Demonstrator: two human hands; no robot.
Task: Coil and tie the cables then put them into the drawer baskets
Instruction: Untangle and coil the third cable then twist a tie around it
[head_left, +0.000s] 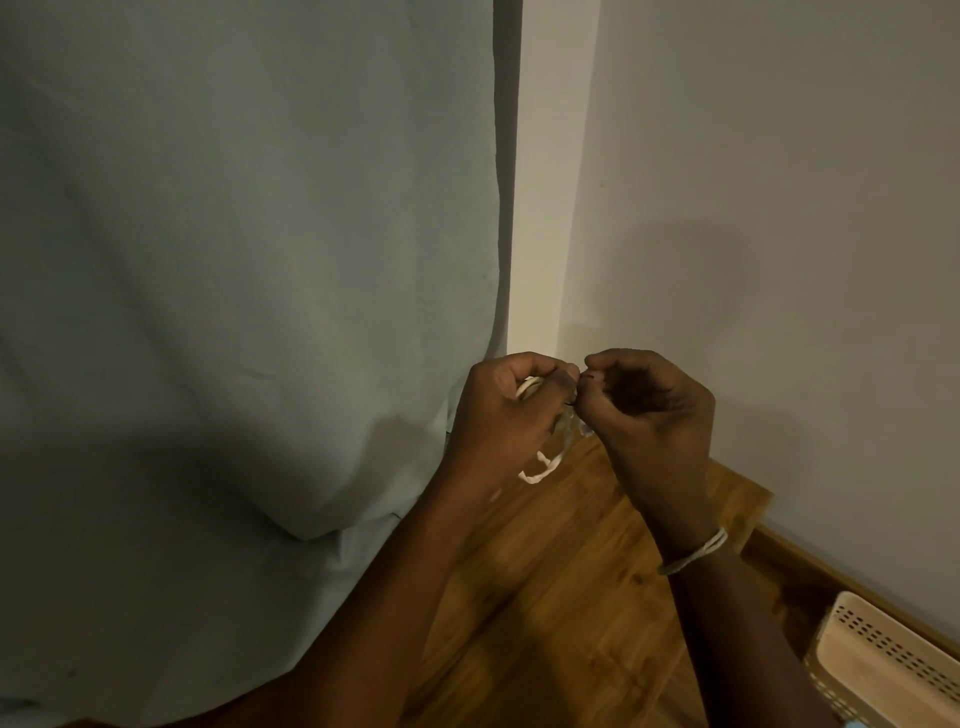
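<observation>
my left hand (506, 415): bare, forearm unsleeved | my right hand (649, 410): bare, forearm unsleeved | pale band (693, 553): thin, cream-white, doubled strands looped round my right wrist | no rings or watch that I can make out

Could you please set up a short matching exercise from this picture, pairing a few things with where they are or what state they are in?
Things:
1. white cable
2. perforated basket
3. pale band
4. grey-green curtain

Places or states:
A. hangs on the left side of the view
B. gripped in the left hand, a loop hanging below it
C. worn round the wrist of the right hand
D. stands at the lower right, by the wall

Pairs: 1-B, 2-D, 3-C, 4-A
</observation>
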